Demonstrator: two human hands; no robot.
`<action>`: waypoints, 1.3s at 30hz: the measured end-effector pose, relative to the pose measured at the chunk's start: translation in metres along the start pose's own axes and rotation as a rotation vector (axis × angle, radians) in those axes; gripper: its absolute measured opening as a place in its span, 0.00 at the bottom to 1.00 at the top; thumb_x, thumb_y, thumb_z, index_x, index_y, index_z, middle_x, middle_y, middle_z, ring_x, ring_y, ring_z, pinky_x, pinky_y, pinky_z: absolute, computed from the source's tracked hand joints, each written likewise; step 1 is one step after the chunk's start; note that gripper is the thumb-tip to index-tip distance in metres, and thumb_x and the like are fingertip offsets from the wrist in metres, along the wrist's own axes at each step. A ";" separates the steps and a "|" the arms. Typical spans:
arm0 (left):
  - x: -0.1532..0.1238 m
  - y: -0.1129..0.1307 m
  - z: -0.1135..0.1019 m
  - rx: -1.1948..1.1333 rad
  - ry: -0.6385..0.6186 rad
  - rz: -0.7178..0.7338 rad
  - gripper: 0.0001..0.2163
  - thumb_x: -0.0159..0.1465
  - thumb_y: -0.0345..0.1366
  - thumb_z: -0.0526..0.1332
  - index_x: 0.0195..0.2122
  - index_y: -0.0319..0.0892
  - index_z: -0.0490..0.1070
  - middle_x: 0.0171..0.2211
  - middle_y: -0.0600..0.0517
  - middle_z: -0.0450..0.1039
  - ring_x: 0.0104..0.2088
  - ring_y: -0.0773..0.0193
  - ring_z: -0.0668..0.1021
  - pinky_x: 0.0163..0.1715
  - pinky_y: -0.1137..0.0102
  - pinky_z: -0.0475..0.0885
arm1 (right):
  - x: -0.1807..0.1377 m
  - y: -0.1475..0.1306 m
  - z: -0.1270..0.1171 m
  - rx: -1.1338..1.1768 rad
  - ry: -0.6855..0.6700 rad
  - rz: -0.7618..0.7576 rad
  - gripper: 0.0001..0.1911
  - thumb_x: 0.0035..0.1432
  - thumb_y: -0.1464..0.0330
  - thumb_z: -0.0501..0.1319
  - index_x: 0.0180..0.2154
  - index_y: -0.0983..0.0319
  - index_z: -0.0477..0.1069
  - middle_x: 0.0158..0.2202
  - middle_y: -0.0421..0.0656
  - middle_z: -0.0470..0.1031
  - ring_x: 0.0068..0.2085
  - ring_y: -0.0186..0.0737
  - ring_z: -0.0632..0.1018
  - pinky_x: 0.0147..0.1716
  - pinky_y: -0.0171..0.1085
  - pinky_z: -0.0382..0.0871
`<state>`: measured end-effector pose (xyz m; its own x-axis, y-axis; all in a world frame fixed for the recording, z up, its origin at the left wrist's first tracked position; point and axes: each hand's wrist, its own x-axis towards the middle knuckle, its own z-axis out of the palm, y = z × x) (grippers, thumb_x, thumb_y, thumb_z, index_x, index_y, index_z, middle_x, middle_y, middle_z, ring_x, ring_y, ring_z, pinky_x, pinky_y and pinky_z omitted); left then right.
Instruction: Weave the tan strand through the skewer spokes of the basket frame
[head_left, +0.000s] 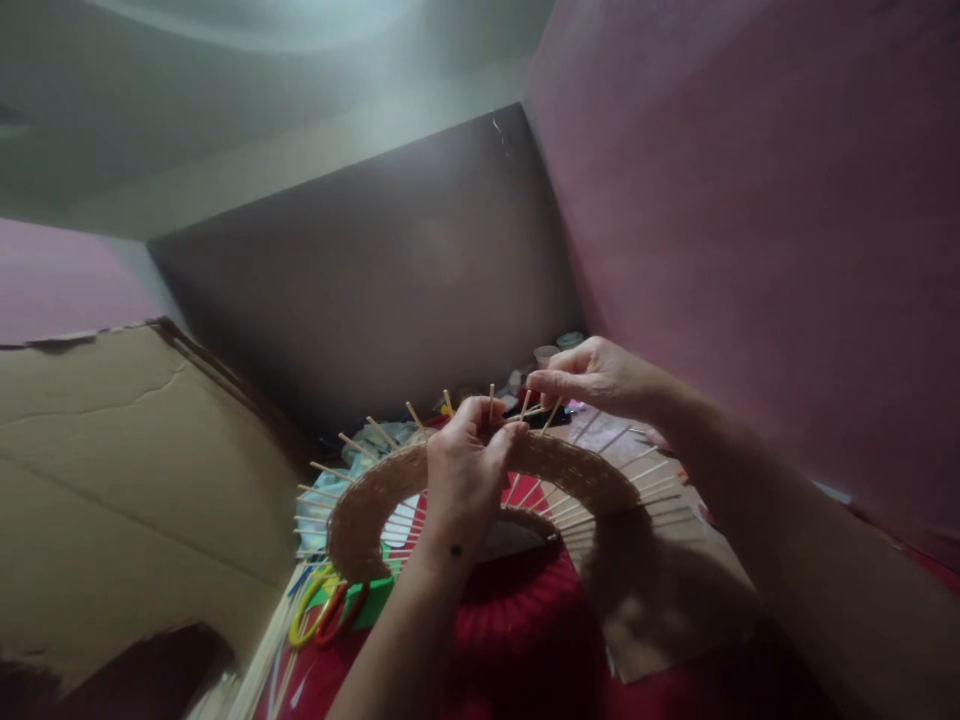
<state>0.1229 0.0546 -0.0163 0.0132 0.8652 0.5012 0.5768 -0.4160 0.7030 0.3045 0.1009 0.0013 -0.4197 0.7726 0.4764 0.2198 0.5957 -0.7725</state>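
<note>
A round woven ring (367, 505) of tan fibre, with several thin wooden sticks poking out around its rim, is held up in front of me. My left hand (463, 470) grips the ring's far rim, fingers pinched around the weave and a stick. My right hand (592, 378) pinches a thin strand or stick at the top of the ring, just right of the left hand. A red knitted fabric (525, 610) lies under the ring.
A large brown cardboard sheet (112, 480) stands at the left. Yellow and orange scissor handles (322, 605) lie on something green below the ring. Small cups and clutter (551, 350) sit at the back. A pink wall (750, 200) rises on the right.
</note>
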 end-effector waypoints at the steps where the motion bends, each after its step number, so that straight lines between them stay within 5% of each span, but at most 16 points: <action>1: 0.000 0.001 0.000 0.003 -0.002 -0.011 0.05 0.56 0.37 0.61 0.31 0.41 0.67 0.22 0.57 0.68 0.13 0.75 0.67 0.12 0.78 0.61 | 0.000 0.000 -0.001 0.007 0.023 0.003 0.24 0.51 0.51 0.58 0.23 0.65 0.74 0.22 0.42 0.72 0.24 0.31 0.70 0.24 0.32 0.60; 8: 0.002 0.001 -0.001 0.021 -0.005 -0.014 0.06 0.57 0.38 0.60 0.28 0.42 0.67 0.17 0.59 0.64 0.12 0.74 0.67 0.12 0.78 0.60 | -0.005 -0.006 -0.004 0.172 0.123 0.011 0.18 0.43 0.56 0.66 0.20 0.63 0.68 0.19 0.39 0.67 0.23 0.31 0.68 0.22 0.32 0.60; 17: 0.002 0.001 0.001 0.080 0.012 0.005 0.06 0.57 0.39 0.60 0.29 0.41 0.67 0.17 0.59 0.65 0.13 0.73 0.68 0.13 0.77 0.61 | -0.003 0.007 -0.020 0.124 -0.097 0.101 0.06 0.42 0.67 0.64 0.22 0.64 0.72 0.20 0.38 0.68 0.23 0.30 0.65 0.23 0.33 0.56; 27: 0.002 -0.002 -0.001 0.194 0.058 0.114 0.08 0.57 0.37 0.59 0.36 0.41 0.69 0.27 0.53 0.72 0.23 0.70 0.72 0.20 0.77 0.66 | 0.006 0.048 -0.018 0.393 -0.330 0.294 0.07 0.40 0.70 0.68 0.24 0.68 0.75 0.22 0.41 0.73 0.24 0.29 0.70 0.26 0.31 0.63; 33: 0.004 -0.007 -0.001 0.177 0.050 0.145 0.11 0.57 0.37 0.59 0.41 0.40 0.68 0.30 0.51 0.74 0.24 0.70 0.73 0.21 0.76 0.68 | 0.011 0.067 -0.012 0.643 -0.310 0.308 0.09 0.42 0.68 0.68 0.25 0.69 0.75 0.20 0.41 0.71 0.22 0.27 0.70 0.21 0.29 0.61; 39: 0.004 -0.006 -0.001 0.191 0.057 0.153 0.16 0.57 0.34 0.59 0.47 0.41 0.65 0.31 0.52 0.74 0.24 0.70 0.73 0.24 0.74 0.70 | 0.014 0.074 -0.002 0.581 -0.385 0.316 0.10 0.39 0.72 0.69 0.28 0.69 0.76 0.20 0.40 0.72 0.21 0.26 0.69 0.21 0.28 0.61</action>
<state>0.1190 0.0603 -0.0177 0.0695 0.7769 0.6258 0.7155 -0.4760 0.5114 0.3168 0.1564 -0.0483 -0.7145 0.6927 0.0982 -0.0734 0.0654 -0.9952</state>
